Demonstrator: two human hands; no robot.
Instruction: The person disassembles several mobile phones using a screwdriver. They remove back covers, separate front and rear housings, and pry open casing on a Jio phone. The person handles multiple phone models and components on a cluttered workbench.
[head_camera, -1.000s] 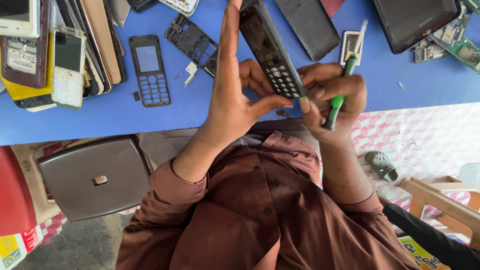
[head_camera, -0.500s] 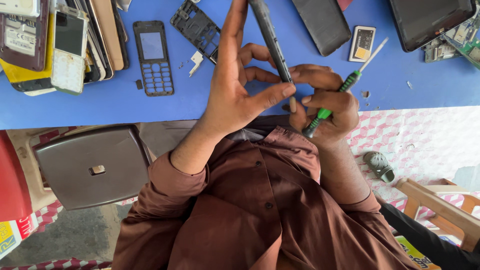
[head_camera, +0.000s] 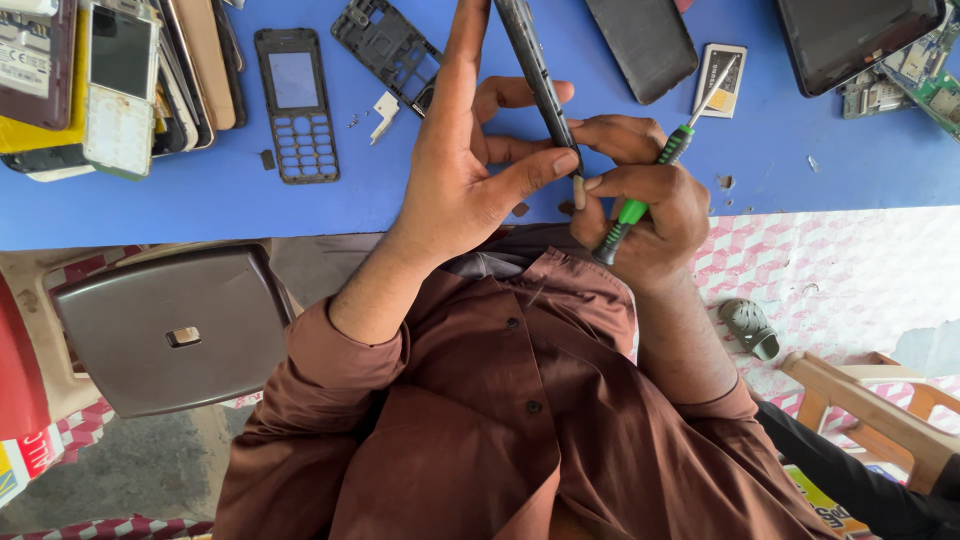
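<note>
**Slim black phone held edge-on over the blue worktop**

The left hand (head_camera: 455, 190) is clamped on a slim black keypad phone (head_camera: 535, 75), turned so that only its narrow edge shows; the thumb presses its lower end and the fingers curl behind it. The right hand (head_camera: 640, 205) is closed around a green-and-black-handled screwdriver (head_camera: 660, 165), whose metal shaft points up and away toward the far side of the worktop. Its fingertips also touch the phone's lower end, so both hands meet there, just above the near edge of the blue worktop (head_camera: 250, 210).

No box or tray is in view; the parts lie loose on the worktop. At the far left, a pile of old phones and flat covers (head_camera: 110, 85) leans together. Near it lies a black keypad front frame with an open screen window (head_camera: 296, 105), and beside that a black inner phone frame (head_camera: 385, 50) with a small white plastic piece (head_camera: 384, 112) just below it. Beyond the right hand lie a dark flat back cover (head_camera: 640, 45) and a small grey rectangular battery (head_camera: 722, 80). A dark tablet-like slab (head_camera: 855, 40) and green circuit boards (head_camera: 915, 85) sit at the far right. A grey plastic stool (head_camera: 170, 335) stands below the worktop.
</note>
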